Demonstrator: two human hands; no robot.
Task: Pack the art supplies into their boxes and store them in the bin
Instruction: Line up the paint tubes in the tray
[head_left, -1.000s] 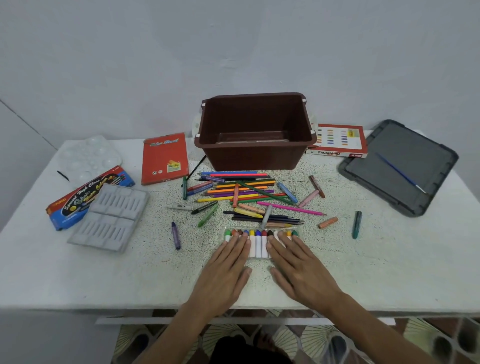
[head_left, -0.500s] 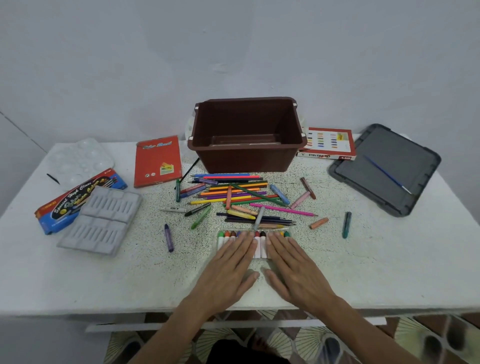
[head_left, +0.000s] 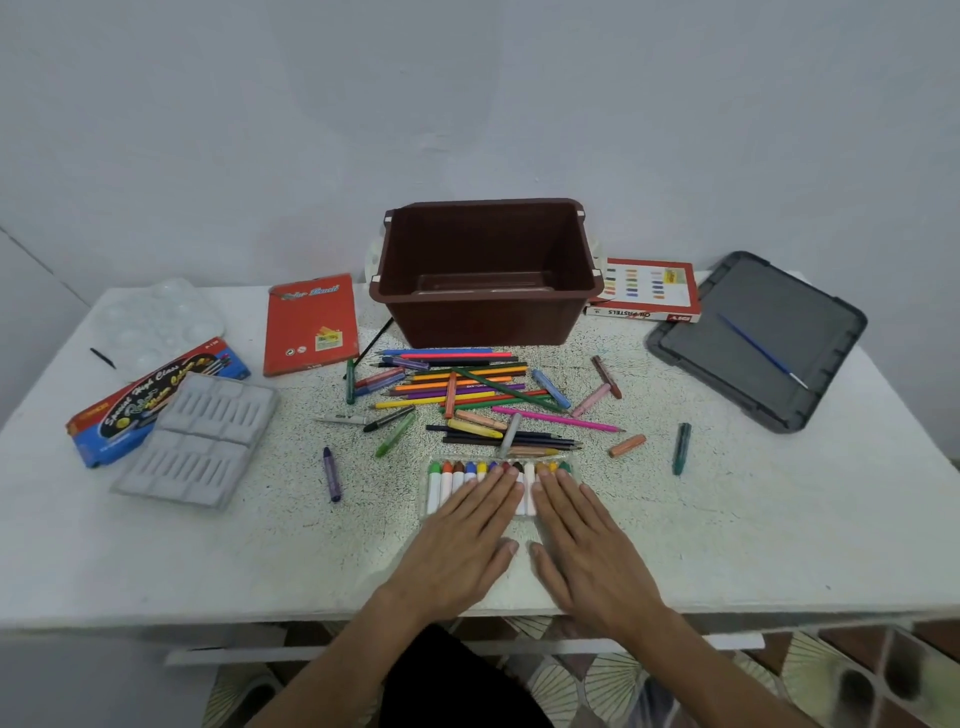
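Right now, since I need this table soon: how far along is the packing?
Done: only the crayon tray looks filled. In hand: the left hand and right hand rest flat on it. Left: loose pencils lie scattered, and the brown bin is empty.

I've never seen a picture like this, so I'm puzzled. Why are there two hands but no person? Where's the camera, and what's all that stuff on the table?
No machine here, just a person's own two hands. The camera sits on the person's head and looks down, so you see what they see: arms and hands only. The left hand and right hand lie flat, fingers straight, on a clear tray of crayons. They hold nothing. On the white table lies a pile of coloured pencils. Behind it stands a brown bin, empty. To the right lies a grey lid with a blue paintbrush on it. A red box lies to the left.
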